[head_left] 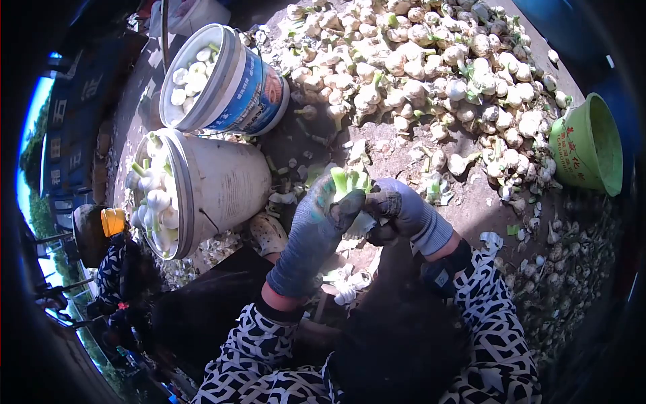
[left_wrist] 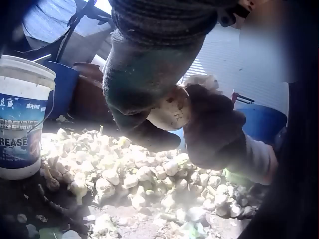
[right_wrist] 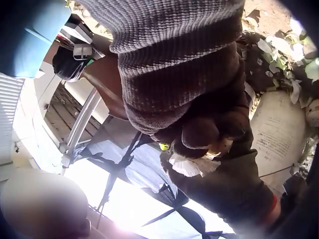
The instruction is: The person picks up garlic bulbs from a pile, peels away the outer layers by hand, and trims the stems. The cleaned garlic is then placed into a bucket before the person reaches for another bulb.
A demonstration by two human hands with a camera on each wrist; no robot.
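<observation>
Both hands wear dusty grey gloves and meet in the middle of the head view. My left hand (head_left: 316,212) grips a garlic bulb, whose cut green stem (head_left: 346,180) sticks up beside the thumb. In the left wrist view the pale garlic bulb (left_wrist: 172,110) shows between the two hands, its skin stained brown. Against the bulb's other side, my right hand (head_left: 406,210) pinches its papery skin with curled fingers. A loose white flap of skin (right_wrist: 192,165) hangs at the fingertips in the right wrist view. Much of the bulb is hidden behind the gloves.
A large heap of unpeeled garlic (head_left: 417,67) covers the ground ahead. Two buckets of cleaned white bulbs stand at left, a blue-labelled bucket (head_left: 252,87) and a tilted white bucket (head_left: 225,182). A green bucket (head_left: 572,151) is at right. Peelings (head_left: 350,283) litter the ground below the hands.
</observation>
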